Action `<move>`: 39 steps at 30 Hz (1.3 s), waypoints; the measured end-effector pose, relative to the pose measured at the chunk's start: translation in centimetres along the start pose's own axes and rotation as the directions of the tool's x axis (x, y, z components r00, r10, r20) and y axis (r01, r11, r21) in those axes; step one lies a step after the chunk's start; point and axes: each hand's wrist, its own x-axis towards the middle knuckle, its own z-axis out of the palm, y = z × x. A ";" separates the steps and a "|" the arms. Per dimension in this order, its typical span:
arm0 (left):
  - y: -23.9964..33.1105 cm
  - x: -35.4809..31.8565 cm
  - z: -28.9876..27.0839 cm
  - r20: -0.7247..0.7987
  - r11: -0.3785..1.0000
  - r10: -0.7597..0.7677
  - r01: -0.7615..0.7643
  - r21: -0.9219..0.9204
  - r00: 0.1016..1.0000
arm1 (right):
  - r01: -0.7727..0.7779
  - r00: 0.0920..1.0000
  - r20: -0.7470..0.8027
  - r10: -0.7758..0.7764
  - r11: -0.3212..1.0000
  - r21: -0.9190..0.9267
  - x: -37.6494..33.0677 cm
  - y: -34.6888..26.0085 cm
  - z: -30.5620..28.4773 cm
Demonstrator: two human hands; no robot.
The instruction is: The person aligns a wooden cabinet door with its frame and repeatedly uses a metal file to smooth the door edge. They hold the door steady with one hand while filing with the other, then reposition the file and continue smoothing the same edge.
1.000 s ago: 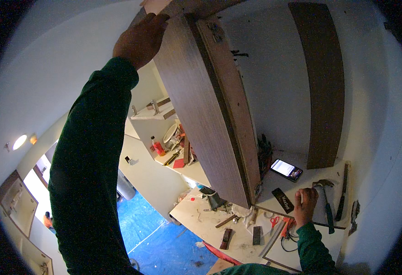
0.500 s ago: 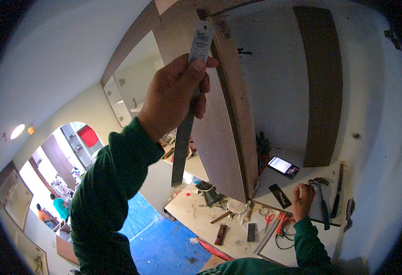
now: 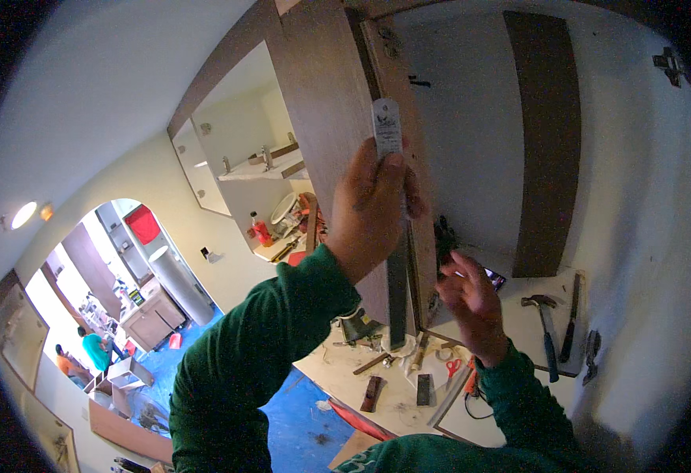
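My left hand [image 3: 377, 206] is raised and grips a long grey metal ruler [image 3: 396, 292], holding it upright against the front edge of a brown wooden cabinet door [image 3: 325, 118]. The ruler's top end sticks out above my fingers and its lower end hangs below the door. My right hand [image 3: 471, 303] is lifted beside the ruler's lower half, near the door's edge, with its fingers curled. I cannot make out whether anything small is pinched in it.
Below lies a white worktop [image 3: 519, 315] with a hammer [image 3: 546, 319], a phone [image 3: 493, 277], red-handled scissors [image 3: 452, 367] and several small tools. A brown panel [image 3: 546, 134] stands on the white wall. Two people [image 3: 85, 351] work beyond the arch at lower left, above a blue floor [image 3: 298, 426].
My right hand has come up off the worktop to the door's edge. My left hand has shifted right with the ruler, setting it along the door edge.
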 end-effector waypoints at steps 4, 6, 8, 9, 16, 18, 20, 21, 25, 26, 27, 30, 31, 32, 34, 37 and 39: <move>-0.6 0.4 2.3 -0.108 0.987 0.017 0.001 0.160 0.994 | 0.244 0.964 0.131 -0.233 0.967 -0.073 4.8 -5.2 3.1; -1.2 1.7 2.6 -0.113 0.960 0.110 -0.076 0.270 0.988 | 0.320 0.947 0.084 -0.309 0.922 -0.218 6.5 -5.4 3.0; -1.8 3.0 1.6 -0.110 0.910 0.209 -0.152 0.385 0.972 | 0.393 0.916 0.063 -0.395 0.857 -0.333 8.2 -4.8 3.5; -1.5 3.4 1.2 -0.110 0.892 0.239 -0.173 0.418 0.965 | 0.407 0.907 0.059 -0.417 0.830 -0.382 8.8 -5.1 3.6; -0.4 6.0 -0.7 -0.146 0.871 0.313 -0.223 0.438 0.938 | 0.569 0.800 0.174 -0.574 0.636 -0.521 13.6 -8.8 0.7; -0.7 6.6 -1.1 -0.153 0.869 0.325 -0.230 0.438 0.933 | 0.678 0.661 0.262 -0.703 0.410 -0.610 15.6 -9.2 0.2; -1.9 7.8 -1.8 -0.161 0.894 0.319 -0.239 0.380 0.934 | 0.709 0.620 0.299 -0.725 0.355 -0.610 17.0 -10.6 0.2; -2.3 8.3 -1.6 -0.155 0.908 0.311 -0.245 0.340 0.938 | 0.715 0.606 0.321 -0.728 0.323 -0.620 17.6 -11.2 -0.2; -3.6 10.0 -1.9 -0.159 0.810 0.460 -0.340 0.478 0.874 | 0.688 0.612 0.335 -0.716 0.275 -0.672 20.9 -13.3 -2.4; -4.4 10.3 -2.4 -0.155 0.728 0.533 -0.358 0.585 0.832 | 0.674 0.623 0.311 -0.718 0.289 -0.680 22.0 -13.4 -2.7; -5.7 10.7 -2.5 -0.179 0.678 0.566 -0.332 0.656 0.805 | 0.656 0.635 0.291 -0.716 0.299 -0.693 22.6 -13.4 -3.0; -8.6 11.3 -3.1 -0.199 0.547 0.618 -0.234 0.803 0.761 | 0.595 0.709 0.284 -0.646 0.332 -0.732 22.9 -15.3 -3.3; -9.3 11.2 -3.1 -0.190 0.536 0.600 -0.215 0.816 0.777 | 0.586 0.715 0.284 -0.638 0.327 -0.741 23.2 -15.5 -3.6; -10.0 11.2 -3.2 -0.181 0.524 0.582 -0.195 0.829 0.793 | 0.601 0.694 0.296 -0.656 0.303 -0.739 24.0 -15.3 -4.2; -9.9 10.9 -3.4 -0.184 0.527 0.590 -0.203 0.826 0.786 | 0.620 0.654 0.301 -0.694 0.263 -0.739 25.0 -15.7 -4.3; -10.1 10.8 -3.6 -0.194 0.538 0.595 -0.208 0.817 0.780 | 0.641 0.579 0.309 -0.754 0.188 -0.744 26.2 -16.2 -4.0; -10.3 10.8 -3.5 -0.200 0.542 0.599 -0.208 0.814 0.775 | 0.660 0.496 0.341 -0.799 0.092 -0.745 27.4 -16.7 -3.7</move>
